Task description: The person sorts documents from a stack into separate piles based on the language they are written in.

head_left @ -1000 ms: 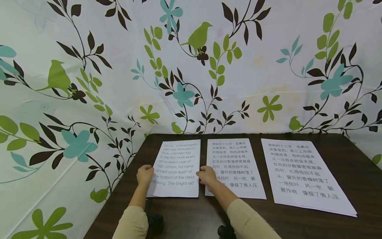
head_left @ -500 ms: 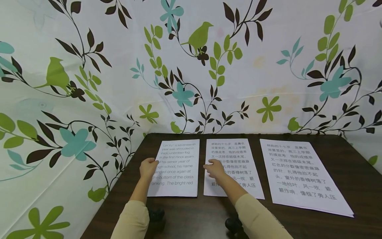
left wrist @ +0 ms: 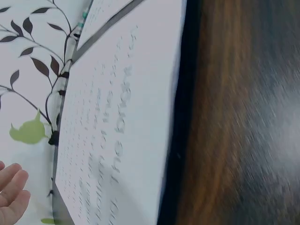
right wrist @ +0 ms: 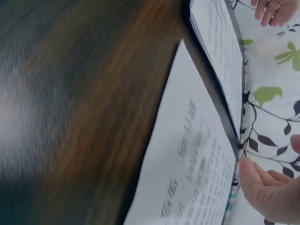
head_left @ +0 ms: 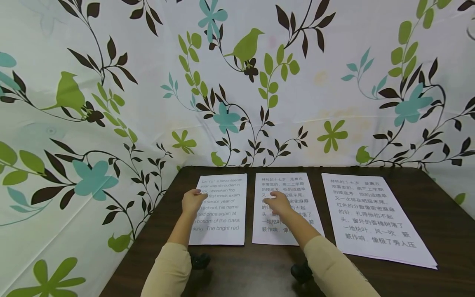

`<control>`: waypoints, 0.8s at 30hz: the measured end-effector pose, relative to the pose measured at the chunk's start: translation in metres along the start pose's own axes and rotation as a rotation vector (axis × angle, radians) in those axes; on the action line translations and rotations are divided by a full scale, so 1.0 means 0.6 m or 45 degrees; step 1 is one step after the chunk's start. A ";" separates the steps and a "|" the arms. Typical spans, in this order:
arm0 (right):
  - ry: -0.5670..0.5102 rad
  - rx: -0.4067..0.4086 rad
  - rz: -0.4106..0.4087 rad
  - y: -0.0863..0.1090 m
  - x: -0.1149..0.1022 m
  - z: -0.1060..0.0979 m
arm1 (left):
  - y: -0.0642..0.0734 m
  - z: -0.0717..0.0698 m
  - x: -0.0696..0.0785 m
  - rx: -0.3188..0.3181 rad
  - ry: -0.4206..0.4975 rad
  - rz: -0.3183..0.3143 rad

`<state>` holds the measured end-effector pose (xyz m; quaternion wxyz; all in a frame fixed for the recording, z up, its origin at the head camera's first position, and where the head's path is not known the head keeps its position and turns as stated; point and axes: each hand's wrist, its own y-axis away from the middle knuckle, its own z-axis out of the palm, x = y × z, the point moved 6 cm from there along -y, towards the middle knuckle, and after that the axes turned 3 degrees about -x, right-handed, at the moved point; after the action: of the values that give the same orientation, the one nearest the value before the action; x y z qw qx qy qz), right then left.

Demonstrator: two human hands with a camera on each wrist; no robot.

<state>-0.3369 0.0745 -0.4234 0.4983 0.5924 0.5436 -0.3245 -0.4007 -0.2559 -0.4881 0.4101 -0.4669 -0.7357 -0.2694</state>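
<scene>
In the head view my left hand (head_left: 193, 201) is raised over the left edge of a stack of paper sheets (head_left: 222, 214) printed in English. Its fingers look loosely extended and hold nothing; some of them show at the edge of the left wrist view. My right hand (head_left: 279, 205) is above the middle sheet of paper (head_left: 265, 235), printed in Chinese. In the right wrist view its thumb stands apart from relaxed fingers (right wrist: 253, 176), with nothing between them. The hands are apart from each other.
A third stack of Chinese-printed paper (head_left: 375, 222) lies at the right, its lower sheets slightly offset. All the paper lies on a dark wooden table (head_left: 245, 272). Behind it hangs a white cloth (head_left: 148, 103) patterned with leaves, birds and flowers.
Both hands gripped the sides of the English stack a second ago. They have let go and risen; the right hand has moved rightward over the middle sheet, the left slightly forward and right.
</scene>
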 end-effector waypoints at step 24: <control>0.037 0.107 0.076 0.005 0.018 -0.127 | 0.160 0.041 0.217 -0.300 0.271 0.110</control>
<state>-0.3438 0.1499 -0.4102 0.4745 0.6333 0.5187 -0.3236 -0.3518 -0.1356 -0.3882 0.4391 -0.5118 -0.6307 -0.3840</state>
